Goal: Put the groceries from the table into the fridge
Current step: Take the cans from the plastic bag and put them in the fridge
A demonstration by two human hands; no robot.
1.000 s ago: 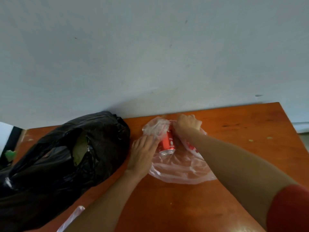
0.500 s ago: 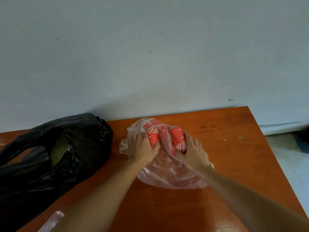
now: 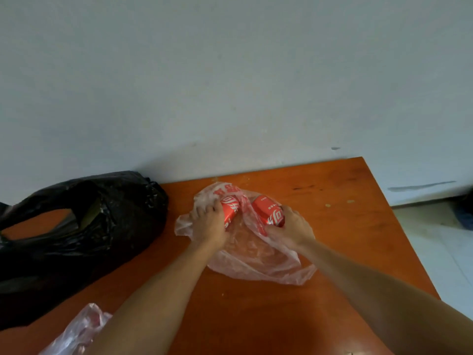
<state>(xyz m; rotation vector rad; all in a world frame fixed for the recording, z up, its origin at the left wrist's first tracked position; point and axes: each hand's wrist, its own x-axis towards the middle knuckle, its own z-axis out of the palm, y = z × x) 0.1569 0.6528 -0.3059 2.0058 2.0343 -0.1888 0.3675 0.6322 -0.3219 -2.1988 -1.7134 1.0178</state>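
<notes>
On the orange worktop (image 3: 332,226), a thin clear bag (image 3: 256,265) is spread flat, and two red drink tins are held at its open mouth. The left can (image 3: 230,206) is gripped by the left hand (image 3: 208,226), whose fingers are curled round its side. The right can (image 3: 268,210), at three o'clock from it, is gripped the same way by the right hand (image 3: 291,226). A black bag (image 3: 115,226) is seen at nine o'clock from the clear bag, and a second clear bag (image 3: 76,331) at seven o'clock.

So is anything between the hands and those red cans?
Each hand grips one: left hand on the left can, right hand on the right can. The clear bag lies loosely round both, a fold between them. The fridge is out of view.
</notes>
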